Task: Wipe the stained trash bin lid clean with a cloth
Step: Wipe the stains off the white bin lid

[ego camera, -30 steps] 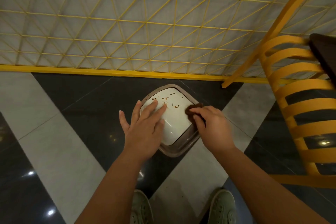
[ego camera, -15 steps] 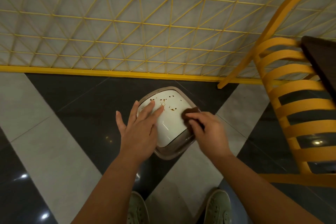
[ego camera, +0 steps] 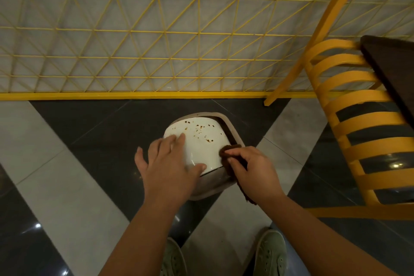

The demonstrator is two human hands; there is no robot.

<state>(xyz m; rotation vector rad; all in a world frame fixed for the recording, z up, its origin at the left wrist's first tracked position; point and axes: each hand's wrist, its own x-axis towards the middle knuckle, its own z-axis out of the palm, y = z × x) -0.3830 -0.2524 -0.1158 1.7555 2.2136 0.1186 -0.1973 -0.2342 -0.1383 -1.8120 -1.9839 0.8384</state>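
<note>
Lid [ego camera: 202, 145], stained at its far edge, is pressed by the flat left hand [ego camera: 168, 164]; the brown cloth [ego camera: 230, 157] is gripped by the right hand [ego camera: 255, 172] at its right edge.

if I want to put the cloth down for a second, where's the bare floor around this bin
Bare floor lies left of the trash bin, from the left hand out to the yellow base rail. Right is crowded: the right hand with the brown cloth, then the yellow chair.
</note>
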